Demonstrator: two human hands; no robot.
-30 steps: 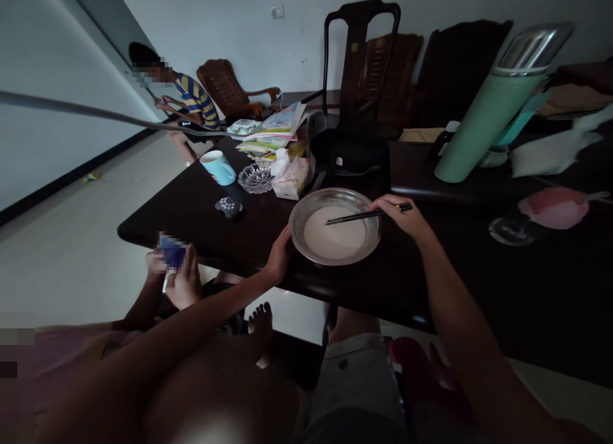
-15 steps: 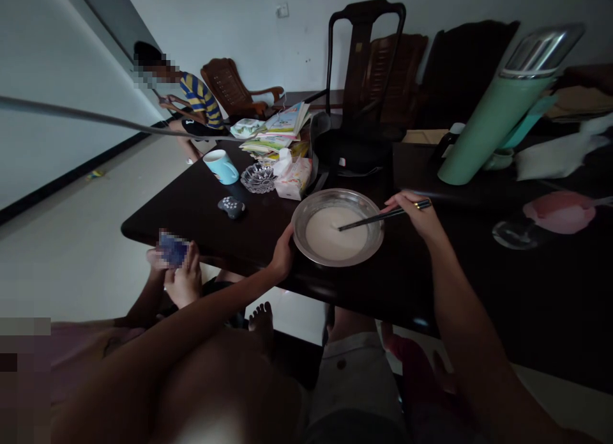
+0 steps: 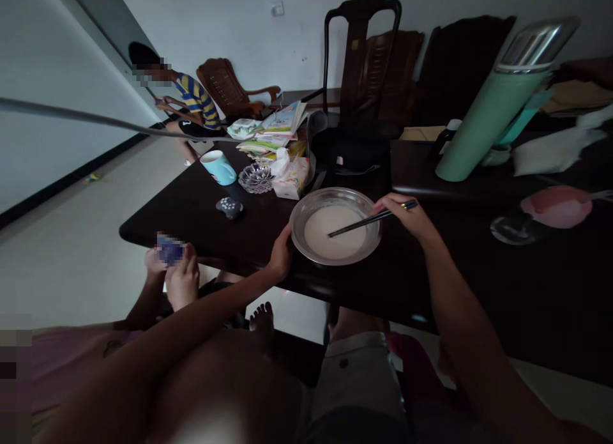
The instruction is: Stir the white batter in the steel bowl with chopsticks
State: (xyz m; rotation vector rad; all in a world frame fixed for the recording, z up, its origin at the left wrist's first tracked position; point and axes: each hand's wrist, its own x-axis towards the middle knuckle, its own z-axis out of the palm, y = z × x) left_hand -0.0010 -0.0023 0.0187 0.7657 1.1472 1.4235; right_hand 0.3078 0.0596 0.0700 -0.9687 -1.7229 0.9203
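Observation:
A wide metal bowl sits near the front edge of the dark table, with a pale, creamy liquid inside. My left hand grips the bowl's left rim, its fingers partly hidden by the bowl's side. Above the right rim, my right hand is closed around dark chopsticks. Their tips dip into the liquid left of its middle, and their light-banded back ends stick out past the hand.
Behind the bowl stand a tissue box, a glass dish, a blue mug and a grey game controller. A green thermos and pink scoop-like item are at right. One person's hands are at left; another person sits beyond.
My right hand has shifted left, and the chopstick tips have moved left and slightly down through the liquid. My left hand stays at the bowl's rim.

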